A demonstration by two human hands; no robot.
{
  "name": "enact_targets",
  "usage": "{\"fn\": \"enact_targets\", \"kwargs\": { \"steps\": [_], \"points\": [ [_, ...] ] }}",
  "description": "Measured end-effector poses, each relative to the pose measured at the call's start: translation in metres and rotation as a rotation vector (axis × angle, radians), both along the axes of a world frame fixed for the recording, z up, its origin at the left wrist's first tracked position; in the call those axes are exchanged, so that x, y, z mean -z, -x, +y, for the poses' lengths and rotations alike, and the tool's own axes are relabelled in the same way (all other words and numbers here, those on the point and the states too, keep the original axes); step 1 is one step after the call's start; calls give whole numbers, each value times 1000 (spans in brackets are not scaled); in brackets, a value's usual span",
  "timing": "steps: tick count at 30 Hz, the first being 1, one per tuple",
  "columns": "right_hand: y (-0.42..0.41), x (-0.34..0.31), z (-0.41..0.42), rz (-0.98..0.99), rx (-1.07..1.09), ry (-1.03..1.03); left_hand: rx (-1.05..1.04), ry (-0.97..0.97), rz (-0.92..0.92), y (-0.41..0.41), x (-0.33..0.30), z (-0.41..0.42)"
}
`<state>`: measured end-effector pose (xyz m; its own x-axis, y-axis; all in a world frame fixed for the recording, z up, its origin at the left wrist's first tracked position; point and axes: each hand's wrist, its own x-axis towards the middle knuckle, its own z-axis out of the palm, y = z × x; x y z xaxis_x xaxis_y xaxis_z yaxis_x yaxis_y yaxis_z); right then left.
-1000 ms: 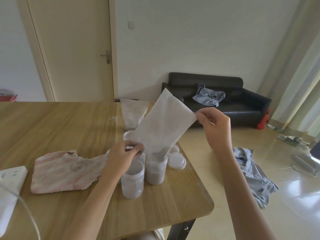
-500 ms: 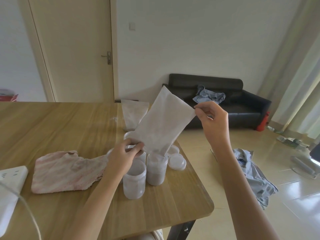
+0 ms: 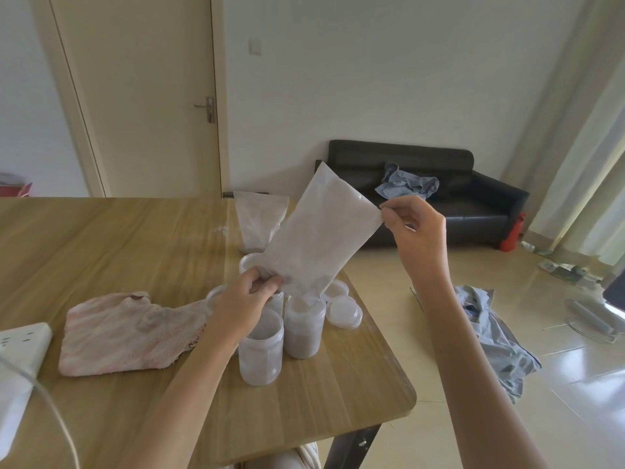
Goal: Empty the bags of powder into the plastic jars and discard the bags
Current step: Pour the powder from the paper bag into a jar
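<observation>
Your bag [image 3: 321, 238] is tilted mouth-down over the open jar [image 3: 304, 328], its long axis running from the lower corner at the jar's rim up and back toward the sofa [image 3: 422, 194]. Your left hand [image 3: 245, 299] pinches the lower edge just beside the mouth, fingers curled round the film, right above the jars. Your right hand [image 3: 414, 228] pinches the raised right corner between thumb and fingertips, the other fingers loosely bent, well above the counter [image 3: 118, 238].

The relation that matters: the mouth sits over the jar near your left hand, and the high end is in your right. A little powder looks to be gathered at the low corner, so the bag seems nearly empty; lifting the right corner higher would likely send the rest down.

A second jar [image 3: 260, 353] stands just in front and to the left, touching or nearly touching the first. Loose lids [image 3: 343, 309] lie just right of the jars, close to the counter's edge. Another bag [image 3: 258, 221] stands upright behind. A pink cloth [image 3: 128, 333] lies left of the jars, and a white power strip [image 3: 20, 343] sits at the far left.

The counter is pale wood with a rounded corner. Beyond it, tiled floor with a grey garment [image 3: 497, 336] lying on it, a closed door [image 3: 145, 96] and curtains at right.
</observation>
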<state>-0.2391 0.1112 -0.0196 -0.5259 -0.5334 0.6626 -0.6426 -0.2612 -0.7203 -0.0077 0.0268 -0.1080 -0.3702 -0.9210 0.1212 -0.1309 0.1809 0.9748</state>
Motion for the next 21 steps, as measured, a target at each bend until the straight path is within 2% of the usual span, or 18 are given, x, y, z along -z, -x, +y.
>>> {"fn": "enact_targets", "kwargs": {
  "steps": [9,21],
  "points": [
    [-6,-2,1,-27,38,59,26,-26,-66,-2,-1,-1],
    [-11,-7,-1,-27,43,51,25,-63,-48,-3,-2,-1]
  ]
}}
